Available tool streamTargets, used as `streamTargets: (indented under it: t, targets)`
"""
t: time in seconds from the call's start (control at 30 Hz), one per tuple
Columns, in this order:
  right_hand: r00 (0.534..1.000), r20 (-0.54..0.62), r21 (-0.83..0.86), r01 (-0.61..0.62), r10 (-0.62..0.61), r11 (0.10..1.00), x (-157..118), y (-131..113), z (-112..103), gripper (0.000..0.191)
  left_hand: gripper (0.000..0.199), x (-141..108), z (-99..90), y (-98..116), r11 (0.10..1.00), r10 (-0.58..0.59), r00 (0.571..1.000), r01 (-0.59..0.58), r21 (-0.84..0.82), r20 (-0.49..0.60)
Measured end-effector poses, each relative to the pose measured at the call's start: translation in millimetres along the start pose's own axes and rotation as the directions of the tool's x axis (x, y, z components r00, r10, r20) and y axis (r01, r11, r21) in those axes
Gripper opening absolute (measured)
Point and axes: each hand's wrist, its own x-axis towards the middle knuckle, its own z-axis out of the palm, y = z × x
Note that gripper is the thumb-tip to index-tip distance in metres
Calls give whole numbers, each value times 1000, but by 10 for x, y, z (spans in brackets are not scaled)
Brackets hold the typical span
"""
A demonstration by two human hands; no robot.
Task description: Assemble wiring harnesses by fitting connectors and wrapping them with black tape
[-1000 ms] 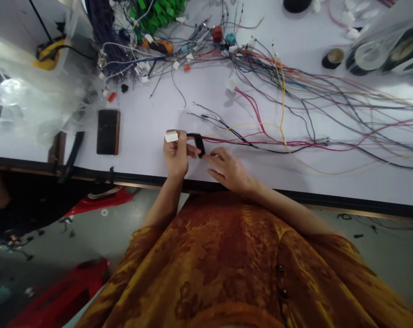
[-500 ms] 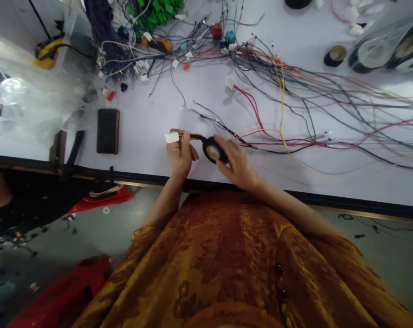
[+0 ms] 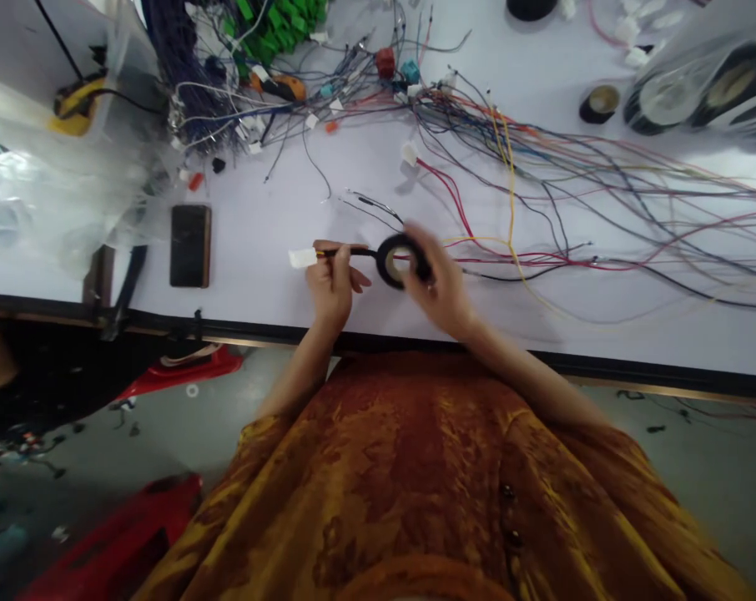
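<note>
Vs the earlier frames, the black electrical tape roll (image 3: 403, 260) now shows face-on w/ its pale core visible and sits further right, and the strip btwn it and the wires looks longer. The right hand (image 3: 444, 284), blurred, grips the roll's right edge, fingers curled round it. The left hand (image 3: 332, 288) is pinched shut on a thin wire end (image 3: 346, 251) w/ a white paper tag (image 3: 303, 258) sticking out left, the tape running from there to the roll. Both hands are near the edge of the white table (image 3: 259, 209), above the person's orange patterned shirt (image 3: 415, 476). Loose thin black wires (image 3: 371, 204) lie just far of the roll; a long spread of multicoloured wires (image 3: 603, 192) fans right. A dark phone-like slab w/ brown edge (image 3: 190, 246) lies left. Containers: far left, a clear plastic bag (image 3: 52, 175) lies near a clear bin w/ a yellow-and-black item (image 3: 74, 108) in it, contents otherwise hard to tell; far right, a clear plastic bag (image 3: 672, 92) holds dark tape rolls, w/ a small loose tape roll (image 3: 599, 104) just beside it. Green connectors (image 3: 278, 25) heap at the far edge.
</note>
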Motion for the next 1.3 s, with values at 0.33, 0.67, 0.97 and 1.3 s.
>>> streamTargets:
  t: [0.33, 0.67, 0.97, 1.3]
  targets:
    - [876, 112, 226, -482, 469, 846, 672, -39, 49, 31, 20, -75, 27, 44, 985, 151, 945, -168, 33, 291]
    - [997, 30, -141, 73, -69, 987, -205, 62, -200, 35, 31, 5, 128, -15, 999, -35, 999, 36, -36, 21]
    - [930, 83, -19, -358, 359, 933, 741, -13, -92, 32, 22, -116, 128, 174, 928, 261, 902, -333, 167, 343]
    - [992, 14, -160, 129, -128, 979, -272, 115, -252, 29, 35, -3, 304, 92, 990, -78, 996, 83, -112, 44]
